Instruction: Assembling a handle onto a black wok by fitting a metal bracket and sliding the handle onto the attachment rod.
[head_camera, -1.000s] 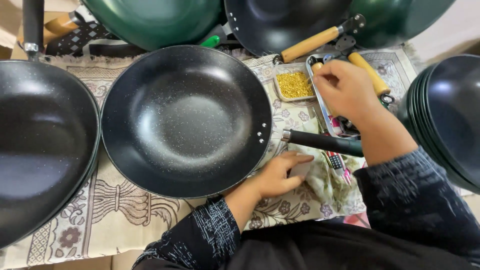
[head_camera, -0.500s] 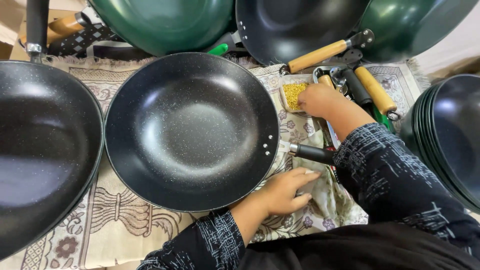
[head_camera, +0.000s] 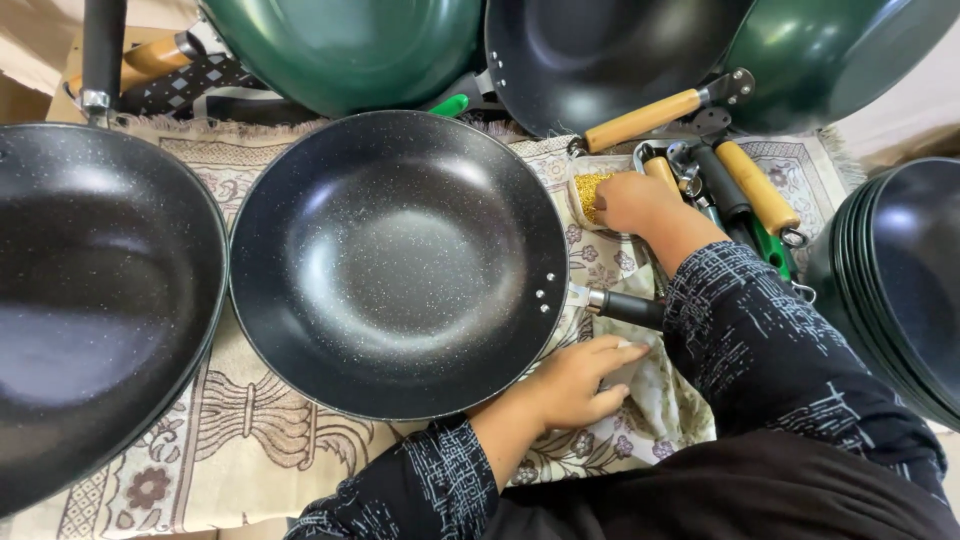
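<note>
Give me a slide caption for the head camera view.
Right hand reaches into a small tray of yellow bits; left hand rests beside a black speckled wok.

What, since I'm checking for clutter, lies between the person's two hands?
In the head view, the black speckled frying pan's dark handle crosses between the left hand and the right hand.
</note>
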